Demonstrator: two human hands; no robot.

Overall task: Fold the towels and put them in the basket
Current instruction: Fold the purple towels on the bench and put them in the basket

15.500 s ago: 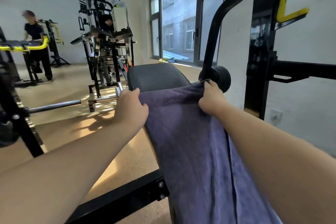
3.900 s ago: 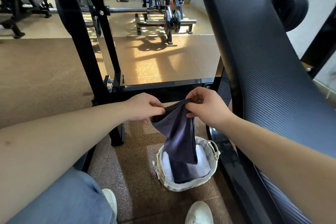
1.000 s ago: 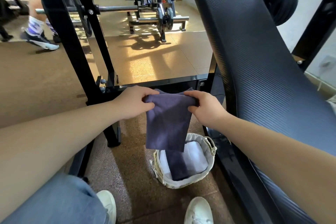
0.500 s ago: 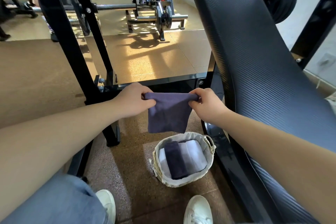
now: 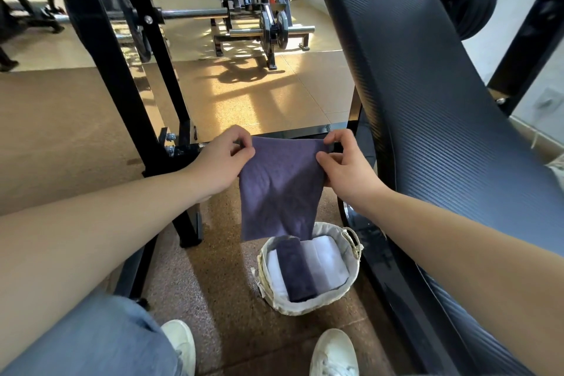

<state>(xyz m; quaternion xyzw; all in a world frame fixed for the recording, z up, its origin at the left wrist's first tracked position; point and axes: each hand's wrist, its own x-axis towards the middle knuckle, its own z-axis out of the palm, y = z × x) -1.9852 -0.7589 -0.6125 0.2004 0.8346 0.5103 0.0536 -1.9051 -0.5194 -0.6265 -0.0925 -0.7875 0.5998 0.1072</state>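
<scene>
A folded purple towel (image 5: 280,186) hangs in the air above the floor. My left hand (image 5: 221,159) pinches its top left corner and my right hand (image 5: 346,166) pinches its top right corner. Its lower edge hangs just over the far rim of a round pale basket (image 5: 351,241) on the floor. Inside the basket lie a folded dark purple towel (image 5: 294,272) and folded white towels (image 5: 326,262) side by side.
A long black padded bench (image 5: 427,101) slopes along the right, its frame close to the basket. Black rack posts (image 5: 116,55) stand on the left. A loaded barbell (image 5: 271,30) lies on the floor farther off. My white shoes (image 5: 334,354) are in front of the basket.
Over the last second the hanging towel got shorter and now clears the basket. My hands hold its top edge stretched a little wider and flatter than half a second ago.
</scene>
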